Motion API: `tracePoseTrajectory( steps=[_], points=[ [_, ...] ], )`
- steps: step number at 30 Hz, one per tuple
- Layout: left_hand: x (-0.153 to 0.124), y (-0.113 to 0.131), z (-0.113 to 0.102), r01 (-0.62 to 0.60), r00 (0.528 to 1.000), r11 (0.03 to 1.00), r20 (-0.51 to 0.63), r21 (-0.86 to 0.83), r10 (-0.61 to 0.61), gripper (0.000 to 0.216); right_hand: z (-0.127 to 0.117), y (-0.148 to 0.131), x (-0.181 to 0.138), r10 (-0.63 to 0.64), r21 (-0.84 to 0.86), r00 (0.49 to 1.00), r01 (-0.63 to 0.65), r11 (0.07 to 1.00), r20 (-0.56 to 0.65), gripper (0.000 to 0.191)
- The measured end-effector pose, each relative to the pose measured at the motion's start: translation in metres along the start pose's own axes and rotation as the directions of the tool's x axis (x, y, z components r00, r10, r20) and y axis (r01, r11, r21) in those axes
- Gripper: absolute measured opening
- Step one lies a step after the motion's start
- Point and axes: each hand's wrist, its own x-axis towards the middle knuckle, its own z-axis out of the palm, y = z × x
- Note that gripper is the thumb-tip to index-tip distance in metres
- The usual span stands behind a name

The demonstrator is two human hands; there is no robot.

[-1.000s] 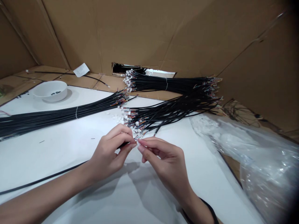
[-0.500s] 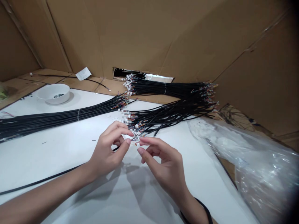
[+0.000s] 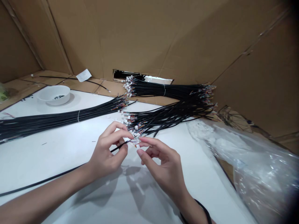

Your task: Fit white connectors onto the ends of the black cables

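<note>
My left hand (image 3: pixel 107 150) grips a thin black cable (image 3: pixel 44 179) that runs from lower left across the sheet and out between my fingers. Its fine coloured wire end (image 3: pixel 135 141) lies between my hands. My right hand (image 3: pixel 161 162) pinches at that end with thumb and forefinger, though the fingers hide the exact contact. Just beyond my fingertips lies a loose bundle of black cables (image 3: pixel 168 117) with small white connectors (image 3: pixel 127 119) at its near end. A black cord (image 3: pixel 202 207) circles my right wrist.
A tied cable bundle (image 3: pixel 46 123) lies at left, another (image 3: pixel 163 90) behind. A white bowl (image 3: pixel 54 95) stands on the white sheet (image 3: pixel 53 149) at back left. A clear plastic bag (image 3: pixel 254 161) bulges at right. Cardboard walls (image 3: pixel 149 34) rise behind.
My left fingers have loosened slightly, showing more of the black cable between them. The whole scene has shifted slightly in view as my head moved.
</note>
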Motion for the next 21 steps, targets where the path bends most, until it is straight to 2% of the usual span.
tracePoseTrajectory(
  steps=[9, 14, 21],
  points=[
    [0.0002, 0.002, 0.0017, 0.035, 0.999, 0.999, -0.017, -0.008, -0.035, 0.026, 0.0003, -0.0044, 0.0018, -0.089, -0.134, 0.996, 0.09, 0.987, 0.015, 0.009],
    [0.0, 0.0015, 0.0011, 0.062, 0.998, 0.998, -0.012, -0.019, -0.062, 0.016, -0.0007, -0.0052, 0.002, -0.094, -0.135, 0.995, 0.095, 0.986, 0.014, 0.01],
    [-0.0004, 0.0002, 0.0016, 0.06, 0.998, 0.997, -0.016, -0.041, -0.06, 0.014, -0.0006, -0.0038, 0.0027, -0.089, -0.121, 0.996, 0.09, 0.989, 0.012, 0.012]
  ],
)
